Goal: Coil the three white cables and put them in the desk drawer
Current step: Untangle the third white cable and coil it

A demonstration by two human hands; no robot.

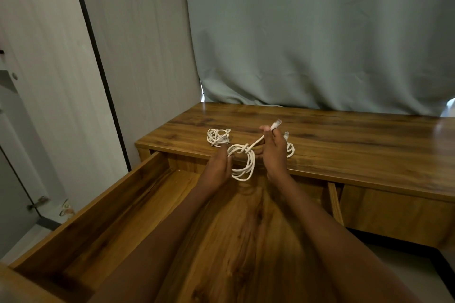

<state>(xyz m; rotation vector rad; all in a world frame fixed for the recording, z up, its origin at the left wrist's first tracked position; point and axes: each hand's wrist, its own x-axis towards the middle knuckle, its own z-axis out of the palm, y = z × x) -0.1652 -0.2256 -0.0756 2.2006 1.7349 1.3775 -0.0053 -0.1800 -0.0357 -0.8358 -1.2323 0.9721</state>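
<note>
A coiled white cable (242, 163) hangs between my hands above the front edge of the wooden desk (344, 140). My left hand (219, 167) grips the coil's left side. My right hand (273, 150) pinches the cable's free end, whose clear plug (276, 123) sticks up past my fingers. A second coiled white cable (218, 137) lies on the desk to the left. A third white cable (290, 149) lies on the desk, mostly hidden behind my right hand. The open desk drawer (103, 216) lies below my arms.
A grey-green curtain (320, 44) hangs behind the desk. Pale wardrobe panels (73, 69) stand at the left. A shut drawer front (394, 211) is at the right under the desktop. The floor (406, 270) shows at the bottom right.
</note>
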